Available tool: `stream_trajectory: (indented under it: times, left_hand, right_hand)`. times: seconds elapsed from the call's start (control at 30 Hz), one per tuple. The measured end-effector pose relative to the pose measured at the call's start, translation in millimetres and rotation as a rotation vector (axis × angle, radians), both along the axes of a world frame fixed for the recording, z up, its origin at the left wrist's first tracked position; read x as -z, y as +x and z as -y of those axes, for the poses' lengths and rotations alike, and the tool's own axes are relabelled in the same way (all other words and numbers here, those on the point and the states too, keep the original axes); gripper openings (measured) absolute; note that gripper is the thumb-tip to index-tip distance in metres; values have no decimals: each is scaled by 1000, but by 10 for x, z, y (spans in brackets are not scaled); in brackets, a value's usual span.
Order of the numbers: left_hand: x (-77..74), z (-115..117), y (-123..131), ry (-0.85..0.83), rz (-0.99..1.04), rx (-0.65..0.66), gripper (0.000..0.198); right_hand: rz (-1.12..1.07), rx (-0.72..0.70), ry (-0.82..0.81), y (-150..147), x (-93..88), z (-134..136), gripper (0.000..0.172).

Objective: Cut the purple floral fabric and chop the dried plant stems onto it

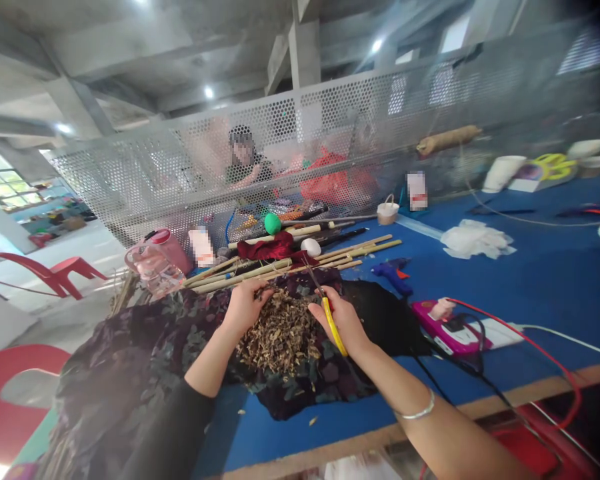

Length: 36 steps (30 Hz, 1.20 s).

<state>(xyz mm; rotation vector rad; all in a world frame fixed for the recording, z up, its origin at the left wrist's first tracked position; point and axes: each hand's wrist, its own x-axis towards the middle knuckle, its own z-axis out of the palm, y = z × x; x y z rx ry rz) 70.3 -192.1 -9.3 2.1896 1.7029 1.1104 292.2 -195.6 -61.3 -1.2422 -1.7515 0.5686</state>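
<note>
A heap of brown dried plant pieces (280,337) lies on dark patterned cloth (145,347) on the blue table. My left hand (247,305) is at the heap's upper left edge, its fingers bent together against some pieces; a small dark bit shows at the fingertips. At the heap's right side, my right hand (343,323) holds scissors with yellow handles (334,327), their blades pointing up and away towards the sticks. The right thumb reaches over the heap. A silver bangle circles my right wrist.
Bamboo sticks (240,275), dark red cloth (267,248) and a green ball (273,223) lie beyond the heap. A blue glue gun (393,273) and a pink power strip (443,327) with cables are at right. Behind a perforated screen (180,157) sits a person.
</note>
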Motion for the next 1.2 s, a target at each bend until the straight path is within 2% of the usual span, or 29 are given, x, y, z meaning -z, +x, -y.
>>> stream_trajectory:
  times: [0.07,0.17,0.27,0.37,0.4,0.47,0.57,0.63,0.7,0.8,0.9,1.0,1.13,1.2]
  left_hand:
    - [95,113,27,10,-6,-65,21]
    - [181,195,77,-78,-103,-64,23]
    - [80,187,156,-142,-227,-56,27]
    - [-93,154,344,-102,-343,-102,33]
    - [-127,146,435,-87,-401,-81,34]
    - [-134,137,635,-78,-534,41,34]
    - [-40,127,881,-131,-694,274,36]
    - [18,113,946,-175,-759,341,40]
    - [25,93,916,-192,-802,348,32]
    - [-40,64,742,-175,-826,327,20]
    - [-97,55,538,-165,-822,308,20]
    - [-101,80,437,-193,-770,291,22]
    - [-94,132,561,-96,-639,266,40]
    - [-67,129,701,-50,-634,278,32]
  right_hand:
    - [-2,6,-8,2,6,2,41]
    - [-6,11,-13,3,25,9,39]
    - [-26,33,-6,9,39,9,36]
    - [-106,66,-9,25,35,-5,36]
    - [-142,82,-13,32,30,-11,36]
    - [-192,138,-25,47,17,-24,38]
    - [-212,224,-21,65,4,-37,40]
    - [-215,227,6,68,5,-42,39]
    - [-208,209,31,64,14,-46,38]
    - [-187,198,29,51,32,-48,37]
    - [-180,200,7,45,48,-53,39]
    - [-208,216,-4,58,53,-69,41]
    - [-264,279,14,114,49,-117,44]
    - [-293,292,40,143,52,-142,46]
